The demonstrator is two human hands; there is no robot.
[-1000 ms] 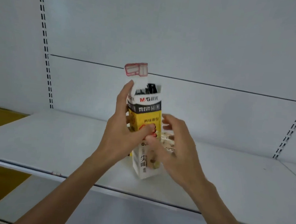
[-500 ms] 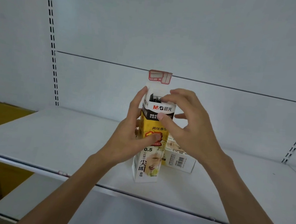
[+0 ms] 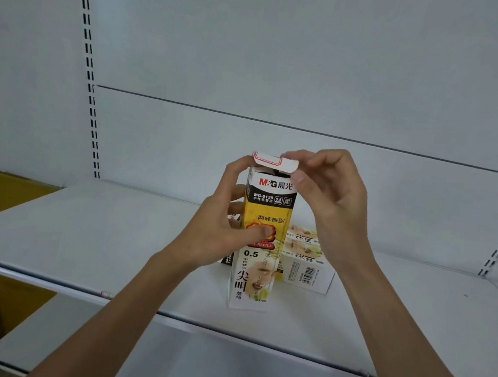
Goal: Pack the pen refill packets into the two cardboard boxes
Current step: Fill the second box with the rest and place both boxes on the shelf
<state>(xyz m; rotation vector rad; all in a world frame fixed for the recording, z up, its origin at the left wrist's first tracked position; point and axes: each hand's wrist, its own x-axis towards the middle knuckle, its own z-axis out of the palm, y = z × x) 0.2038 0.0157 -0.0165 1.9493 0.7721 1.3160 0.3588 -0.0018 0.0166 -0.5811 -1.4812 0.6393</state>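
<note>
A tall yellow, black and white refill box [image 3: 259, 268] stands upright on the white shelf [image 3: 100, 235]. My left hand [image 3: 223, 219] grips its upper left side, thumb across the front. My right hand [image 3: 329, 190] pinches the box's top flap [image 3: 270, 161], which is folded down over the opening. The contents are hidden. A second box [image 3: 304, 260] of the same print lies on its side just behind and to the right.
The shelf's front edge [image 3: 168, 314] runs below the boxes, with a lower shelf [image 3: 209, 367] underneath. A white back panel with slotted uprights [image 3: 88, 75] rises behind. Yellow floor [image 3: 0, 195] shows at the left.
The flap stood upright over the open box before; my right hand rose from the box's front to the top and has bent the flap down over the opening. Left hand kept its grip.
</note>
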